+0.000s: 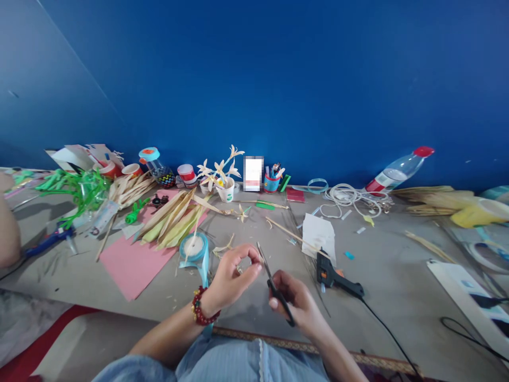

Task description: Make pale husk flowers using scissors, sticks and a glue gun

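My right hand grips a pair of black-handled scissors, their blades pointing up and slightly left. Close beside the blades is my left hand, with a beaded bracelet at the wrist. Its thumb and fingers are pinched together; whatever lies between the tips is too small to make out. A roll of light blue ribbon sits left of that hand, its loose end trailing toward the wrist. Beyond the hands, pale husk flowers stand in a small white cup, and another husk flower lies on the table.
Corn husks partly cover pink paper at left. A hot glue gun rests at right, its cord running toward me. Behind it are white paper, a coiled white cable and a tilted bottle. Another person's arm shows far left.
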Demonstrator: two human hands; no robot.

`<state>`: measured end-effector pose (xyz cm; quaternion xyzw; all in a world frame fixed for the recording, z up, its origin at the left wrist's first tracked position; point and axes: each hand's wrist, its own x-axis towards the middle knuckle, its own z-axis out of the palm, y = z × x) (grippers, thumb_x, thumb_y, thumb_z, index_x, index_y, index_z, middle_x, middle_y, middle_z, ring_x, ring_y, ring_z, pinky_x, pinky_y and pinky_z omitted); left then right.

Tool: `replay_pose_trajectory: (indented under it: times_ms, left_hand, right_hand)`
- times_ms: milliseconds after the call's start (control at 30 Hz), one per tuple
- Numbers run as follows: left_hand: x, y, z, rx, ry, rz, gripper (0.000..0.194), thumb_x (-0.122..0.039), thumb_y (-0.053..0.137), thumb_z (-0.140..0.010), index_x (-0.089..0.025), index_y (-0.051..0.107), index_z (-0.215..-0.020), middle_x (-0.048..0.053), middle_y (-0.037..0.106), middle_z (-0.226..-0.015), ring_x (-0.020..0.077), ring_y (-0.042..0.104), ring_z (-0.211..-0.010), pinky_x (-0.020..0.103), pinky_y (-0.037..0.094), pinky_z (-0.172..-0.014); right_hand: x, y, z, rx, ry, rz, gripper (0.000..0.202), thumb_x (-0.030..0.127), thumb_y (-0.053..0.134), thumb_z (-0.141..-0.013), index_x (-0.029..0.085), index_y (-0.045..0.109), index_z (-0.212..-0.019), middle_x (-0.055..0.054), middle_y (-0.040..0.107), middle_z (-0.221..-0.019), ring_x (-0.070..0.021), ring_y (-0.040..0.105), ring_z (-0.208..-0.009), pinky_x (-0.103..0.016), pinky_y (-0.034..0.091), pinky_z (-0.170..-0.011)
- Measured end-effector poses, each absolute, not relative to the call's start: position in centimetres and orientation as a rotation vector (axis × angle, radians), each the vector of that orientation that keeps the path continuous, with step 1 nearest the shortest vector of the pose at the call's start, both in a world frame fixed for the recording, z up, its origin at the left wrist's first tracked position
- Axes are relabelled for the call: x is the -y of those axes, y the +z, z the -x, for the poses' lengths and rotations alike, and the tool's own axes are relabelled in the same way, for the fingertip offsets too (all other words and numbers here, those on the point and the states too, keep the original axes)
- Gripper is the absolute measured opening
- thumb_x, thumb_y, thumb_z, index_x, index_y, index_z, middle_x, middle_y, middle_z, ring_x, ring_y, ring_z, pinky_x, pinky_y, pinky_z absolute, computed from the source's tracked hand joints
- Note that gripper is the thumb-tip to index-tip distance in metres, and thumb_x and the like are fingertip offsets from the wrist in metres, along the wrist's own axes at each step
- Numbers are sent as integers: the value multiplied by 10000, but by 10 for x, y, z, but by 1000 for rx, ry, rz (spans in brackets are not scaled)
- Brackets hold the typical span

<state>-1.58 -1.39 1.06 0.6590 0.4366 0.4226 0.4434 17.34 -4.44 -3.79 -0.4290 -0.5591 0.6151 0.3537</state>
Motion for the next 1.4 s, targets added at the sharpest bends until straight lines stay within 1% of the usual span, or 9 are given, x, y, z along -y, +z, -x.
replay_pose_trajectory:
  times_ms: [300, 533, 767, 933, 1033, 1200, 1233, 1300, 1400]
  left_hand:
    - [14, 17, 16, -1138, 1013, -1744, 68, -148, 545, -825, -186, 566, -773, 18, 622, -776, 161, 587, -754, 253, 446, -717]
    - [13, 15, 16, -1155, 1029, -1711, 52, -165, 555, -822, -186, 567, -776, 28, 630, -786, 164, 588, -751, 239, 449, -678]
    - [13, 13, 16, -1124, 1037, -1671, 56, -177, 556, -821, -185, 574, -769, 43, 647, -810, 177, 603, -787, 235, 448, -660]
    - [14, 12, 16, -1075, 1032, -1646, 92, -199, 540, -852, -177, 576, -771, 37, 639, -788, 157, 587, -738, 233, 441, -655]
    - [11, 14, 20, -1106, 1006, -1676, 98, -212, 544, -863, -177, 590, -783, 27, 638, -781, 149, 586, -731, 225, 436, -648]
    - [-26, 17, 30, -1192, 844, -1938, 113, -220, 554, -860, -179, 636, -793, 16, 687, -776, 150, 625, -749, 230, 455, -713]
    - [-39, 16, 31, -1238, 768, -2040, 115, -217, 559, -850, -178, 646, -786, 20, 696, -771, 151, 629, -738, 229, 454, -699]
    - [-63, 13, 31, -1369, 457, -2303, 143, -215, 543, -849, -180, 667, -787, 32, 714, -798, 155, 638, -734, 235, 448, -684]
    - [-93, 6, 22, -1437, 281, -2384, 148, -210, 568, -818, -177, 688, -736, 54, 717, -788, 194, 654, -748, 260, 449, -655]
  right_hand:
    - [45, -39, -169, 1383, 1626, 1104, 514, 606, 759, -665, 213, 427, -680, 73, 373, -584, -95, 293, -537, -218, 239, -482]
    - [47, -38, -169, 1342, 1647, 1120, 502, 585, 779, -651, 219, 437, -681, 68, 424, -563, -96, 353, -502, -216, 298, -471]
    - [46, -40, -169, 1360, 1610, 1127, 487, 557, 795, -641, 214, 450, -658, 75, 411, -546, -88, 360, -480, -206, 288, -448]
    - [45, -39, -167, 1261, 1648, 1108, 493, 585, 761, -673, 226, 424, -649, 76, 452, -479, -92, 400, -418, -206, 313, -424]
    - [41, -42, -168, 1232, 1555, 1099, 464, 591, 737, -704, 221, 459, -675, 49, 516, -522, -113, 464, -463, -223, 360, -468]
    - [34, -59, -171, 1247, 1398, 1234, 418, 563, 717, -752, 215, 489, -719, 21, 572, -568, -148, 542, -529, -247, 401, -521]
    - [33, -64, -171, 1256, 1378, 1267, 417, 558, 718, -753, 215, 485, -708, 20, 573, -559, -152, 549, -527, -249, 403, -520]
    - [33, -72, -172, 1286, 1335, 1306, 418, 546, 724, -750, 217, 475, -680, 17, 575, -548, -157, 555, -522, -251, 404, -519]
    - [33, -82, -172, 1318, 1282, 1317, 413, 526, 730, -743, 224, 461, -661, 22, 565, -543, -156, 549, -509, -244, 400, -503]
